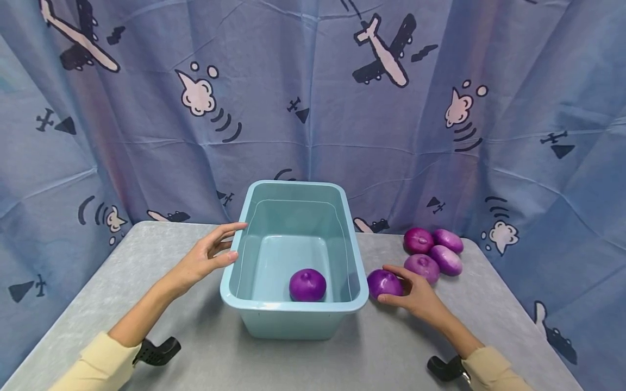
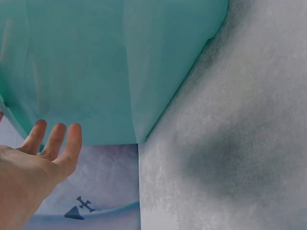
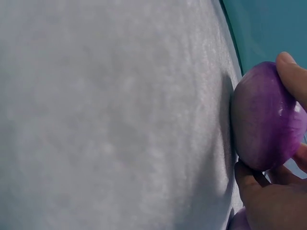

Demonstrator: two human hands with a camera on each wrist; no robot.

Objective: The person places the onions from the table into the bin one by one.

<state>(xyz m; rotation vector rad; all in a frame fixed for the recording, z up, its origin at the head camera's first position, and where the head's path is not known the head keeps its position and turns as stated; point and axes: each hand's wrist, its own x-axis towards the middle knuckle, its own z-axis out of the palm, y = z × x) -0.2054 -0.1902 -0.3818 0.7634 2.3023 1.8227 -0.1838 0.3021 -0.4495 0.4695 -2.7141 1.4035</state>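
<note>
A light blue-green plastic tub [image 1: 293, 306] stands on the table, and one purple onion [image 1: 307, 285] lies inside near its front wall. My left hand [image 1: 202, 258] is at the tub's left rim with relaxed, spread fingers, the fingertips touching or very near it. The left wrist view shows that hand [image 2: 43, 163] beside the tub's outer wall [image 2: 81, 72]. To the right of the tub, my right hand [image 1: 413, 293] grips a purple onion [image 1: 383, 283] between thumb and fingers. Seen from the right wrist, this onion [image 3: 264, 115] sits low, at or close to the tabletop.
Several more purple onions [image 1: 446, 259] lie grouped on the right rear of the grey table [image 1: 181, 347], just beyond my right hand. A blue curtain [image 1: 313, 98] with aeroplane prints hangs behind the table.
</note>
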